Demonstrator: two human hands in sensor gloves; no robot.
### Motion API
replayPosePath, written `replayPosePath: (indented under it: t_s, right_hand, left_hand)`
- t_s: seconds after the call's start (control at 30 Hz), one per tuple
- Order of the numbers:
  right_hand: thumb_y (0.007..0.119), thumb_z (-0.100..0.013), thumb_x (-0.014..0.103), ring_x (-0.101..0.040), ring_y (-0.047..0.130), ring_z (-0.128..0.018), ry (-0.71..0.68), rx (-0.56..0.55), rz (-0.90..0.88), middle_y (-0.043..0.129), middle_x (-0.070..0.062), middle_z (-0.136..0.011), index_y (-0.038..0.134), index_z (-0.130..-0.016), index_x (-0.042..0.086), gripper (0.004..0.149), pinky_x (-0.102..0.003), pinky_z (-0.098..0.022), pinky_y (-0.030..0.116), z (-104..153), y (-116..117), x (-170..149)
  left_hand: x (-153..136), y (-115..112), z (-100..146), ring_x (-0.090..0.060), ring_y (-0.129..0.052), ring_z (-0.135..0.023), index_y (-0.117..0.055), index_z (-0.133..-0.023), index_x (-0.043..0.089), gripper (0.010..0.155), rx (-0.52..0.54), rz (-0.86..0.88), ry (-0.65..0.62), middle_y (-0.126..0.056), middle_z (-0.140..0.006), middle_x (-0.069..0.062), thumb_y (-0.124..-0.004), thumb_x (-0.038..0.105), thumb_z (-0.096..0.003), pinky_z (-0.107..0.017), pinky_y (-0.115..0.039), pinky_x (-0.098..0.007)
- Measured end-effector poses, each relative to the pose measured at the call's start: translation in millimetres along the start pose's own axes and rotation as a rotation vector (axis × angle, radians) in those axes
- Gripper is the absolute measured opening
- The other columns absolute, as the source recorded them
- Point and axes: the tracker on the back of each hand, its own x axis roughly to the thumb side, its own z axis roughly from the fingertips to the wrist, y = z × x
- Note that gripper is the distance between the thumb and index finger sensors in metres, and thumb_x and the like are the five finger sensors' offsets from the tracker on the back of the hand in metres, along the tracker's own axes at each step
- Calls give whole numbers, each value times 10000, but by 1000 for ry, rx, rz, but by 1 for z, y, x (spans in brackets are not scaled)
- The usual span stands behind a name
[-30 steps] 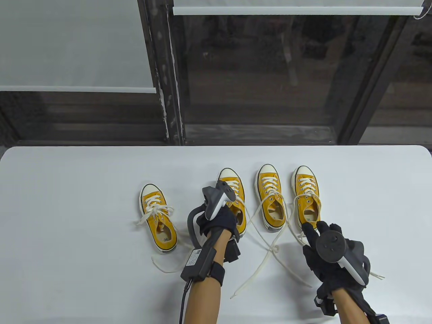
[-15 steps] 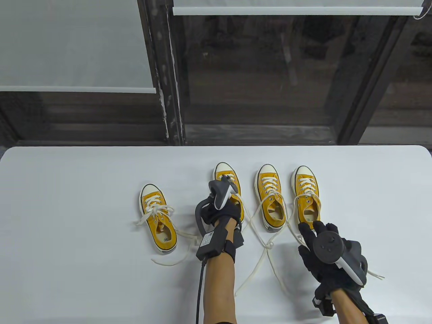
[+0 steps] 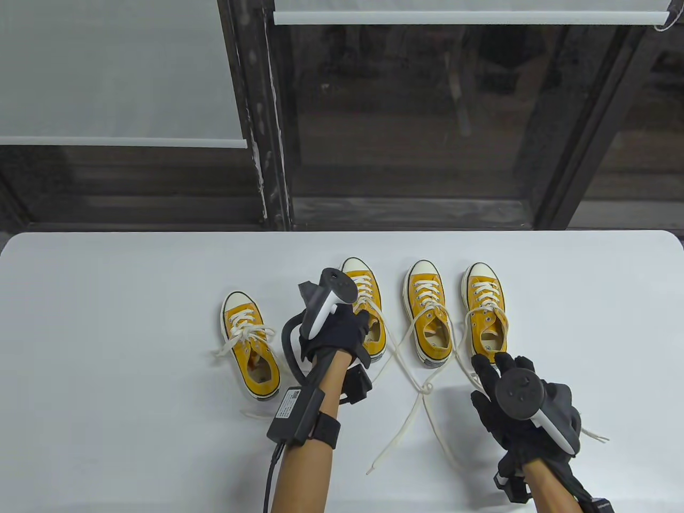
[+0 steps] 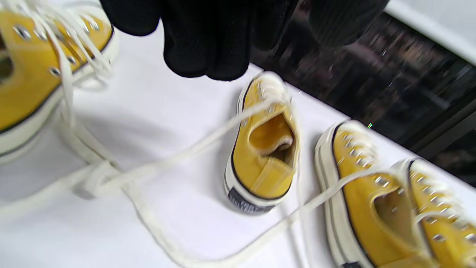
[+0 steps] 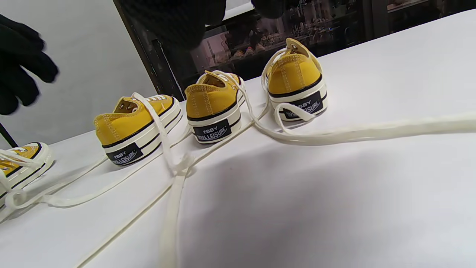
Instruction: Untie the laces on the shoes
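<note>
Four yellow sneakers stand in a row on the white table (image 3: 107,320), toes away from me. The leftmost shoe (image 3: 251,350) has lace loops spread across its tongue. My left hand (image 3: 336,334) hovers beside the second shoe (image 3: 368,299), covering its left heel side; its fingers (image 4: 208,48) hang loose and hold nothing. Loose laces from the second and third shoe (image 3: 427,315) cross in a small knot (image 3: 426,388). My right hand (image 3: 489,377) rests behind the heel of the fourth shoe (image 3: 486,315) with fingers spread straight. A lace (image 5: 372,130) runs under it.
Long lace ends trail toward the near table edge (image 3: 395,443) and out behind my right hand (image 3: 593,435). A dark window frame (image 3: 267,133) stands beyond the far edge. Bare table lies to the far left and right of the shoes.
My left hand swung left off the top of the second shoe, and that shoe and the lace knot shifted slightly up and left. My right hand barely moved.
</note>
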Motion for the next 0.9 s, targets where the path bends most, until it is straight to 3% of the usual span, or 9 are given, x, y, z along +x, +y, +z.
replayPosePath:
  t_s: [0.13,0.27,0.43,0.63,0.77,0.9]
  right_hand:
    - [655,-645,437,-454,159,-1110,-6,1,1,251,-113,-1224,324,-1181,356,635,-691,-739,284,1,1,0]
    - [655,-644,439,-454,159,-1110,-16,0,3,250,-113,-1224,320,-1179,361,637,-690,-740,286,2,1,2]
    - [654,-645,440,-456,160,-1108,-23,-4,-2,251,-113,-1223,315,-1181,356,640,-690,-740,286,2,1,3]
    - [654,-645,439,-458,163,-1108,-19,-1,-6,253,-118,-1222,313,-1182,350,643,-689,-740,291,2,1,3]
    - [653,-645,440,-460,168,-1107,-17,11,-14,250,-124,-1222,313,-1183,346,643,-689,-740,296,2,2,3]
    - [653,-646,439,-462,172,-1106,-16,12,-11,253,-127,-1220,314,-1182,344,641,-687,-741,300,2,2,3]
  left_hand:
    - [-24,29,32,-286,-783,-977,-568,-1138,228,602,119,36,-9,-762,-1079,-73,-687,498,-613,-767,-556,-610]
    - [-63,57,53,-287,-762,-996,-560,-1141,231,597,198,87,62,-747,-1091,-69,-705,479,-617,-773,-544,-610]
    - [-120,70,58,-302,-714,-1027,-521,-1156,226,633,200,179,196,-701,-1118,-77,-724,489,-618,-783,-519,-613]
    - [-170,39,27,-264,-801,-933,-548,-1142,208,673,71,195,383,-774,-1042,-66,-787,499,-585,-757,-574,-582]
    - [-184,10,-6,-223,-845,-862,-517,-1151,206,768,-33,182,488,-826,-973,-35,-806,568,-539,-735,-610,-551]
    - [-188,-19,-34,-178,-846,-797,-476,-1156,195,826,-56,96,557,-836,-900,6,-798,609,-518,-731,-618,-529]
